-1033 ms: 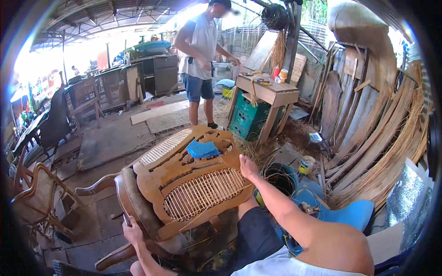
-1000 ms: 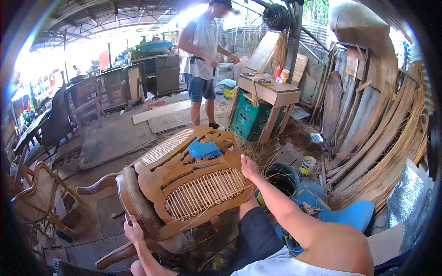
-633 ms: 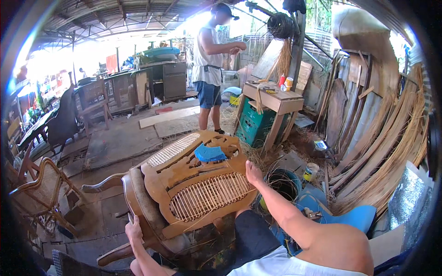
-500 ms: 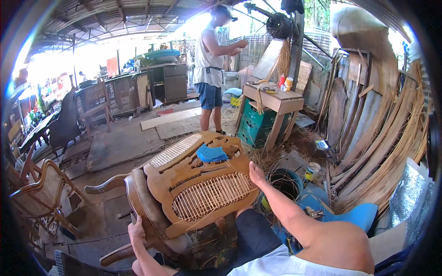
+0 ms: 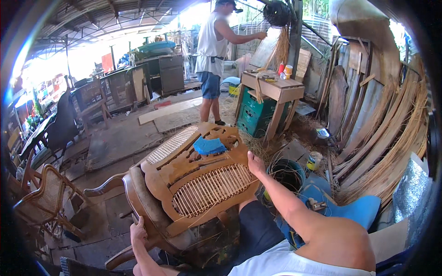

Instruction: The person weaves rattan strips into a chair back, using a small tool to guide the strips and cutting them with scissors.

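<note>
A wooden chair frame (image 5: 161, 193) lies tipped back in front of me, its curved legs pointing left. Its carved backrest (image 5: 161, 179) has two panels: woven cane (image 5: 172, 145) at the far side, and parallel cane strands (image 5: 214, 189) at the near one. A blue piece of cloth or foam (image 5: 209, 146) rests on the carving between them. My right hand (image 5: 255, 164) grips the backrest's right edge, thumb on top. My left hand (image 5: 138, 232) is closed round the seat's curved rail at the lower left; its fingertips are partly hidden.
Another person (image 5: 212, 60) stands beyond the chair by a small wooden table (image 5: 276, 89) with green crates (image 5: 258, 117) under it. A dark bucket (image 5: 294, 177) holding strands sits right of my arm. Long fibre bundles (image 5: 391, 152) lean at right; a cane-backed chair (image 5: 50, 191) stands left.
My view has shifted slightly, while both hands keep their hold on the chair. The other person's arm now reaches further right, toward the hanging strands.
</note>
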The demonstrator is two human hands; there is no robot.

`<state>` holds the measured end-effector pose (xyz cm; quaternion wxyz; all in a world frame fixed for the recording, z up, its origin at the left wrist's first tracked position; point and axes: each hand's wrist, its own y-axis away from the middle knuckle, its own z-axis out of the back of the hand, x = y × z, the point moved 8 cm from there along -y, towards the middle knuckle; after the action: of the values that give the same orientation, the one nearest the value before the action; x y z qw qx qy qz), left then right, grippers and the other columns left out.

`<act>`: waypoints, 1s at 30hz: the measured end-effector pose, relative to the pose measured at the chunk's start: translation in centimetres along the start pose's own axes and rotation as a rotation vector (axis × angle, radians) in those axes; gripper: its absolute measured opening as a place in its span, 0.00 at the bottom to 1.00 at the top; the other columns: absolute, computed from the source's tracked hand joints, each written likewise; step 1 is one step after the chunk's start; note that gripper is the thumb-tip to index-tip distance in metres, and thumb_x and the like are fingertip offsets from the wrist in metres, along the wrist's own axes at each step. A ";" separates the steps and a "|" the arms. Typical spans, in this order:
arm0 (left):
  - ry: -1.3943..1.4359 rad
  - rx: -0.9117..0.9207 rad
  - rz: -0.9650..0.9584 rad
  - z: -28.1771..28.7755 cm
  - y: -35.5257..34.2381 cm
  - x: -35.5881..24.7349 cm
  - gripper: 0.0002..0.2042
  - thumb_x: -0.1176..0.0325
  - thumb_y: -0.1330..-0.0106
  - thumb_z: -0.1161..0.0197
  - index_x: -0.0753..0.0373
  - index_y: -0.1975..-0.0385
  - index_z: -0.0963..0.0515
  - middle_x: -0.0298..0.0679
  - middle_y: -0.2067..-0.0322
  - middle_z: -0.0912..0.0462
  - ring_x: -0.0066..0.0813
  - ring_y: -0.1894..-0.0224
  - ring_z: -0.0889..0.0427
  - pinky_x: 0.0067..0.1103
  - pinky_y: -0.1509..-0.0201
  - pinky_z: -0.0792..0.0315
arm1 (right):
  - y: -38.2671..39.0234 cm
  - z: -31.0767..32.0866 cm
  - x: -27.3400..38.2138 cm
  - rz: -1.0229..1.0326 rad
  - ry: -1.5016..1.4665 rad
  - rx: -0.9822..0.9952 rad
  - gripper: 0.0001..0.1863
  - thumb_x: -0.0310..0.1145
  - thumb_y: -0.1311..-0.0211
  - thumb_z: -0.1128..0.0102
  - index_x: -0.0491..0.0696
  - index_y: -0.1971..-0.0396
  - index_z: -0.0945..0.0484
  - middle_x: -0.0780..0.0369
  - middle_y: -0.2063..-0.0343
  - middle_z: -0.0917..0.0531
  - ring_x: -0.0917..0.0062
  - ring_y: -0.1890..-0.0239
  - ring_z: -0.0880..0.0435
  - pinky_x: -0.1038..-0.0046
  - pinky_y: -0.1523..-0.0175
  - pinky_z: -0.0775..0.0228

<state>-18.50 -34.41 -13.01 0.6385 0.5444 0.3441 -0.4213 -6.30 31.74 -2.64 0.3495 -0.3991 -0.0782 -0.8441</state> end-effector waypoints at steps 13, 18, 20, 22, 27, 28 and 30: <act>0.073 0.086 -0.019 -0.8 2.1 -0.5 0.16 0.54 0.25 0.36 0.61 0.64 0.26 0.27 0.86 0.34 0.20 0.90 0.35 0.22 0.88 0.41 | -0.1 -0.3 1.3 0.067 0.125 -0.050 0.34 0.58 0.19 0.71 0.44 0.45 0.24 0.43 0.52 0.17 0.43 0.47 0.21 0.48 0.40 0.31; 0.075 0.128 -0.014 -1.6 1.1 -0.5 0.15 0.54 0.27 0.33 0.57 0.66 0.27 0.27 0.86 0.33 0.19 0.90 0.35 0.21 0.88 0.42 | -0.6 0.8 2.4 0.188 0.189 -0.190 0.26 0.51 0.18 0.64 0.43 0.48 0.28 0.39 0.51 0.20 0.43 0.46 0.21 0.48 0.42 0.30; 0.098 0.118 0.015 -0.9 1.2 0.1 0.15 0.54 0.27 0.33 0.56 0.68 0.27 0.27 0.86 0.33 0.18 0.90 0.36 0.20 0.88 0.43 | -0.8 0.3 2.6 0.115 0.180 -0.083 0.26 0.51 0.18 0.64 0.43 0.48 0.28 0.39 0.48 0.21 0.43 0.45 0.22 0.47 0.41 0.30; 0.099 0.127 -0.006 -1.1 1.4 -0.3 0.14 0.57 0.28 0.31 0.60 0.66 0.24 0.30 0.83 0.29 0.23 0.86 0.31 0.25 0.83 0.34 | -1.0 0.1 1.9 0.073 0.150 0.011 0.29 0.54 0.18 0.69 0.43 0.44 0.30 0.39 0.43 0.23 0.41 0.42 0.24 0.46 0.39 0.32; -0.171 -0.338 -0.478 -1.5 2.9 -2.5 0.19 0.60 0.29 0.31 0.71 0.51 0.24 0.40 0.71 0.23 0.45 0.66 0.20 0.35 0.54 0.25 | -1.2 0.3 1.1 0.064 0.146 -0.055 0.37 0.59 0.19 0.74 0.42 0.33 0.36 0.37 0.39 0.25 0.41 0.37 0.26 0.47 0.33 0.36; -0.317 -0.603 -0.674 -0.6 5.1 -4.3 0.19 0.60 0.27 0.35 0.71 0.50 0.26 0.43 0.68 0.23 0.46 0.64 0.21 0.35 0.53 0.26 | -1.2 0.0 1.6 0.038 0.137 0.003 0.37 0.59 0.20 0.72 0.42 0.33 0.35 0.39 0.39 0.25 0.42 0.37 0.25 0.47 0.33 0.35; -0.420 -0.683 -0.743 -2.5 8.9 -7.5 0.15 0.64 0.21 0.45 0.72 0.49 0.30 0.53 0.60 0.24 0.51 0.58 0.23 0.38 0.50 0.28 | -0.7 0.5 1.6 -0.002 0.138 0.048 0.37 0.60 0.20 0.71 0.43 0.32 0.34 0.41 0.38 0.24 0.43 0.38 0.24 0.47 0.33 0.35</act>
<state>-13.43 -30.22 -3.07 0.6420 0.0522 0.4957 -0.5825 -7.18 31.64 -1.06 0.3627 -0.3315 -0.0743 -0.8678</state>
